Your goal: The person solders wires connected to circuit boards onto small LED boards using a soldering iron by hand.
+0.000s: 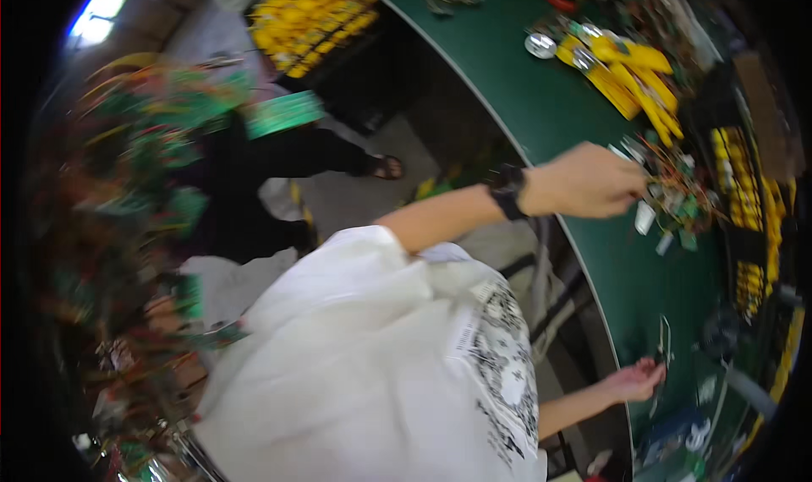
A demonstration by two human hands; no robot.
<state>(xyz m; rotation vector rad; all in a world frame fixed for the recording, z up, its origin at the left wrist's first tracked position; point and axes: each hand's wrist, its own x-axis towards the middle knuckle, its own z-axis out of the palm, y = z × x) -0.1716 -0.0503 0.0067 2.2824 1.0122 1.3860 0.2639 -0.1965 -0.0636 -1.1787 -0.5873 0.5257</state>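
Note:
My left hand, with a black watch on its wrist, reaches out over the green table. It grips a tangled bundle of small green circuit boards and coloured wires that lies on the table. My right hand is low at the table's near edge and holds a small pair of cutters, points away from me. My white printed shirt fills the lower middle of the view.
Yellow gloves and yellow parts lie farther along the table by a round metal lid. Yellow components sit in trays at the top and the right rim. Another person in black stands beside blurred green boards.

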